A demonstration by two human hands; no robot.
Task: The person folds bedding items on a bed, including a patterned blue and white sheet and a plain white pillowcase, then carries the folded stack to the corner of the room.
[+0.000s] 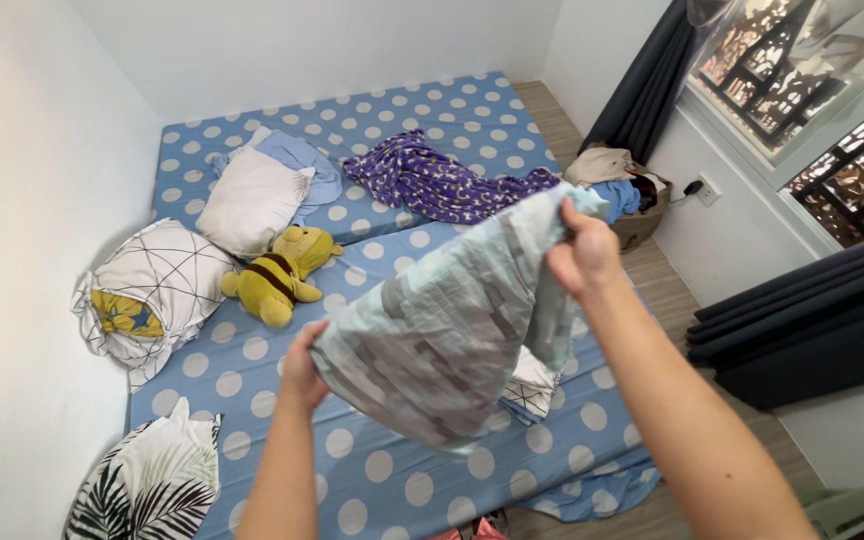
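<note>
Above one bed (392, 470), two hands (442, 310) grip one blanket (442, 340).

Single head-worn view, looking steeply down from standing height, over a polka-dot mattress (422, 120) (room corner beyond)

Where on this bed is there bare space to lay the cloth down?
Bare sheet lies below the plush toy, near the leaf-print pillow, and at the far end beyond the purple blanket. The left side by the white pillow is crowded.
</note>
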